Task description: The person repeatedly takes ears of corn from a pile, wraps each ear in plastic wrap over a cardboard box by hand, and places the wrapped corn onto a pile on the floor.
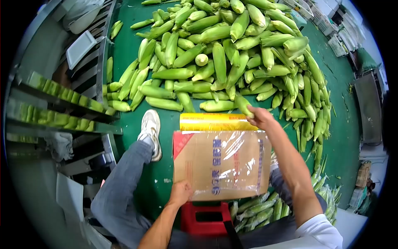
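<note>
My right hand [262, 118] is closed on the end of a green, husked ear of corn [242, 103], above the right end of a yellow roll of plastic wrap [211, 122]. Clear film from the roll seems to lie over the flat cardboard box [224, 164], where it shines in streaks. At the box's lower left corner is my left hand [181, 192], its fingers curled in; what they grip, if anything, is hidden. Beyond the roll, a large heap of corn [219, 58] in green husks covers the floor.
A red plastic stool [203, 220] stands below the box. Film-wrapped corn [261, 213] lies at its right. Metal racking [89, 74] runs along the left side. White crates [323, 20] and a dark panel [369, 108] stand at the right.
</note>
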A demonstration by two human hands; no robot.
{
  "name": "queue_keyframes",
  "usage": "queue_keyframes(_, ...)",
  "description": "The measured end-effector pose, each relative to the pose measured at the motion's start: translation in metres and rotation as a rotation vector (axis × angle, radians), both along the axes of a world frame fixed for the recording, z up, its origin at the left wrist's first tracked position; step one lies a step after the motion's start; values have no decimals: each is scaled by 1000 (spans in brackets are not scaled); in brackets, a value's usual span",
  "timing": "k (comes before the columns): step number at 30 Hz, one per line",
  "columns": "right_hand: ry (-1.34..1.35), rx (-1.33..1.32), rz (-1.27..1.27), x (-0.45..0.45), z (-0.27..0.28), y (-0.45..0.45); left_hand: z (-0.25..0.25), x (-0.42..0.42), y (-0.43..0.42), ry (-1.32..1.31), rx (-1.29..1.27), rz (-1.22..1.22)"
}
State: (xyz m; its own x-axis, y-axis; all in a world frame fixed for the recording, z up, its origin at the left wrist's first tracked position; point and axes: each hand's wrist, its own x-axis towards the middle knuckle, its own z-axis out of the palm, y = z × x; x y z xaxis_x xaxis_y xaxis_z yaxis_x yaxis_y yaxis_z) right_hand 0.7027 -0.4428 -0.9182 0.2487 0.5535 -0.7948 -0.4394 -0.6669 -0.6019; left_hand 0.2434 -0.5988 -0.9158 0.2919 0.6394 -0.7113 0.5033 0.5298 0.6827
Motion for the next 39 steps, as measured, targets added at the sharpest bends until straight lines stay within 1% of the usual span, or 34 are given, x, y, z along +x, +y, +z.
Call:
queue_keyframes(1,169,50,-3,0,23,-34,5,1,-2,21,20,-11)
queue_keyframes(3,93,98,191,-37,91,-108,5,6,-2,60,51,16)
queue_keyframes(5,-498,212,601,-80,124,-165,6,11,-4,104,55,79)
queue_keyframes(7,-893,605,763,-97,107,-203,22,13,-4,104,-34,89)
queue_keyframes(8,-1038,701,873,-104,112,-209,31,14,2,108,-67,84)
queue_keyframes(9,-1070,744,1010,-111,110,-209,38,12,7,67,-124,57)
queue_keyframes(11,-1257,503,1368,-126,110,-215,53,0,15,-12,-254,11)
queue_keyframes(12,-1291,601,1360,-122,93,-224,62,-6,20,-85,-337,63)
queue_keyframes(13,-1326,701,1349,-115,59,-234,66,-10,29,-145,-388,39)
queue_keyframes(14,-1360,801,1338,-115,52,-231,68,-14,34,-238,-423,58)
queue_keyframes(15,-1365,789,1365,-110,47,-231,69,-14,36,-333,-465,82)
queue_keyframes(17,-1358,753,1421,-106,40,-238,61,-6,35,-509,-464,238)
queue_keyframes(18,-1363,786,1409,-103,36,-237,57,1,40,-596,-457,304)
queue_keyframes(21,-1368,844,1357,-99,29,-240,52,18,38,-705,-498,480)
queue_keyframes(22,-1361,859,1341,-97,27,-240,45,15,38,-841,-533,426)
queue_keyframes(24,-1338,858,1338,-96,25,-237,50,37,36,-824,-415,565)
queue_keyframes(26,-1279,777,1386,-98,29,-235,52,67,41,-774,-262,677)
queue_keyframes(27,-1259,745,1409,-98,33,-229,42,78,50,-687,-167,593)
queue_keyframes(28,-1213,737,1373,-99,35,-227,23,86,56,-598,-78,510)
queue_keyframes(29,-1171,724,1332,-99,35,-227,19,93,61,-511,8,419)
queue_keyframes(30,-1134,709,1297,-96,36,-228,17,94,63,-445,10,383)
queue_keyframes(33,-1135,802,1201,-90,32,-240,13,71,57,-757,-239,677)
queue_keyframes(34,-1128,763,1213,-87,31,-242,11,58,52,-888,-278,770)
queue_keyframes(36,-1112,674,1239,-77,33,-253,23,39,38,-930,-343,788)
queue_keyframes(37,-1091,678,1223,-74,34,-260,32,31,26,-949,-379,799)
queue_keyframes(38,-1077,692,1209,-70,30,-262,38,27,15,-922,-433,864)
queue_keyframes(39,-1065,715,1194,-70,33,-257,37,19,1,-923,-439,902)
